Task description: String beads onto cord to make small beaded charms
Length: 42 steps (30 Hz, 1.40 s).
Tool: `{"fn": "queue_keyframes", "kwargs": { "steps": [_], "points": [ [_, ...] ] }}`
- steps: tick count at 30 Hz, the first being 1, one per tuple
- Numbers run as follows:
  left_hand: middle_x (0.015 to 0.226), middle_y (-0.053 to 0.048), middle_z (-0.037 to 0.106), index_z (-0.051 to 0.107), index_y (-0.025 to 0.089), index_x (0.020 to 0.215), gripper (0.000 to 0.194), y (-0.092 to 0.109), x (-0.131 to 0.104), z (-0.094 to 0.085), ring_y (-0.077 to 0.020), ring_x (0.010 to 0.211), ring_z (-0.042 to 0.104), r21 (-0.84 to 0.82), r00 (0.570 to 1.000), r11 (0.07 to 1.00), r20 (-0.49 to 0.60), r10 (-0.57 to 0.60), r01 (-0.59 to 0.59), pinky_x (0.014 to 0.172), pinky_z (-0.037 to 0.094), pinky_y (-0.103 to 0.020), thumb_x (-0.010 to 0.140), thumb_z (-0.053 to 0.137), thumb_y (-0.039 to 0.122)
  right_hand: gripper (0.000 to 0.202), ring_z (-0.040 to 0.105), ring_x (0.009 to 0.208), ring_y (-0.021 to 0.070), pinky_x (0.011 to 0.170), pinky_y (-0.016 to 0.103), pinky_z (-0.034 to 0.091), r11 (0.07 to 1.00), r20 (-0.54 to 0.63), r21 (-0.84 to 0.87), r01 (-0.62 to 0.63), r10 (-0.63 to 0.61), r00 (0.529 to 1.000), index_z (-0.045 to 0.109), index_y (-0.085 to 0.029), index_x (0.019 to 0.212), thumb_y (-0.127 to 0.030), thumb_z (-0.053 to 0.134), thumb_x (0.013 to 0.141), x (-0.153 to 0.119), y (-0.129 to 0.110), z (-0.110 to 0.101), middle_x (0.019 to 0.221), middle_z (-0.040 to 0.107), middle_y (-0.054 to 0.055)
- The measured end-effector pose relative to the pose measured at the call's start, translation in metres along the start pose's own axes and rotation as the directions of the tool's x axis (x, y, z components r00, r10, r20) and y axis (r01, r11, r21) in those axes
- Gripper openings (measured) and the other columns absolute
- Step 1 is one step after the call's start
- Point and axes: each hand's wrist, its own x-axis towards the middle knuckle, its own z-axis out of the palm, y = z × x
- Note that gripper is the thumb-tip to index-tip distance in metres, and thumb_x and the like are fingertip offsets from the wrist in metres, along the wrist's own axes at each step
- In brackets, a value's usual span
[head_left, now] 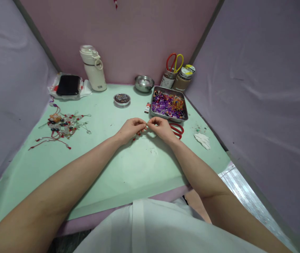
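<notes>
Beads could slip off and scatter across the green surface (pixel 129 168) if either pinch slackens, since the thin beaded cord (pixel 138 135) looks barely held. Left hand (pixel 130 129) and right hand (pixel 163 128) meet near the middle of the surface, fingers narrowed tip to tip on the cord, which dangles just under the left fingers, below the bead tray (pixel 169 104) by the far right corner.

Upper left: white flask (pixel 94 68); black phone (pixel 68 85) on a cloth. Left: heap of beaded cords (pixel 62 126). Centre back: round tin (pixel 122 99), steel bowl (pixel 144 83). Upper right: bead tray (pixel 168 105), jar of scissors (pixel 171 72), capped jar (pixel 184 77). Right: white scrap (pixel 203 140).
</notes>
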Motion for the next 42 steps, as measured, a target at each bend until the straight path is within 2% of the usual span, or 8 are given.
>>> {"fn": "queue_keyframes", "kwargs": {
  "steps": [6,15,24,29,34,38,42],
  "points": [
    [0.071,-0.002,0.065,0.066,0.016,0.078,0.007,-0.004,0.000,0.003,-0.0122,0.061,0.054,0.160,0.990,0.981,-0.072,0.119,-0.106,0.059,0.039,-0.026,0.071,0.065,0.017,0.011,0.051,0.066,0.0129,0.066,0.028,0.040,1.000,-0.033,-0.010,-0.030,0.029,0.999,0.061,-0.018,0.072,-0.029,0.060,0.072,0.000,0.000,0.002,0.073,0.060,0.000],
    [0.079,-0.002,0.064,0.067,0.018,0.079,0.008,-0.008,0.000,0.001,-0.0149,0.073,0.056,0.489,0.939,0.839,-0.102,0.328,-0.240,0.070,0.043,-0.029,0.078,0.059,0.020,0.013,0.048,0.064,0.0120,0.062,0.026,0.040,0.998,-0.036,-0.022,-0.057,0.057,0.998,0.059,-0.018,0.070,-0.030,0.059,0.070,-0.004,-0.008,0.005,0.069,0.058,-0.001],
    [0.071,0.000,0.057,0.068,0.018,0.077,0.007,-0.010,0.000,0.003,-0.0134,0.066,0.051,0.513,0.914,0.818,-0.143,0.381,-0.261,0.066,0.040,-0.028,0.079,0.061,0.020,0.014,0.048,0.063,0.0116,0.062,0.026,0.040,1.000,-0.058,-0.010,-0.029,0.028,0.998,0.060,-0.017,0.071,-0.031,0.060,0.070,-0.001,-0.002,0.005,0.069,0.057,-0.001],
    [0.065,0.002,0.048,0.067,0.019,0.077,0.008,-0.010,-0.001,0.004,-0.0130,0.064,0.046,0.525,0.875,0.784,-0.140,0.464,-0.332,0.063,0.038,-0.028,0.080,0.060,0.017,0.015,0.044,0.058,0.0102,0.057,0.024,0.038,0.999,-0.059,0.023,-0.044,0.046,0.997,0.059,-0.017,0.070,-0.032,0.060,0.071,-0.002,-0.003,0.006,0.065,0.054,-0.002],
    [0.067,0.003,0.048,0.065,0.019,0.076,0.009,-0.010,-0.003,0.005,-0.0129,0.065,0.046,0.558,0.849,0.743,-0.124,0.514,-0.369,0.064,0.038,-0.027,0.080,0.058,0.014,0.014,0.043,0.057,0.0104,0.055,0.024,0.037,0.999,-0.072,0.025,-0.045,0.046,0.996,0.059,-0.018,0.070,-0.032,0.060,0.071,-0.002,-0.003,0.008,0.063,0.053,-0.003],
    [0.068,0.002,0.051,0.063,0.019,0.074,0.009,-0.010,-0.003,0.007,-0.0131,0.066,0.047,0.581,0.851,0.739,-0.142,0.506,-0.342,0.065,0.039,-0.027,0.080,0.058,0.014,0.013,0.046,0.060,0.0108,0.058,0.025,0.039,0.999,-0.105,0.039,-0.011,0.015,0.994,0.060,-0.018,0.070,-0.030,0.060,0.071,-0.002,-0.002,0.010,0.066,0.054,-0.002],
    [0.069,0.002,0.056,0.064,0.019,0.075,0.008,-0.010,-0.004,0.008,-0.0135,0.067,0.049,0.556,0.871,0.776,-0.174,0.460,-0.299,0.066,0.040,-0.028,0.080,0.059,0.016,0.013,0.048,0.063,0.0115,0.061,0.026,0.040,0.999,-0.108,0.032,0.019,-0.015,0.994,0.060,-0.018,0.071,-0.031,0.060,0.072,-0.001,0.000,0.010,0.069,0.057,-0.001]
  ]
}}
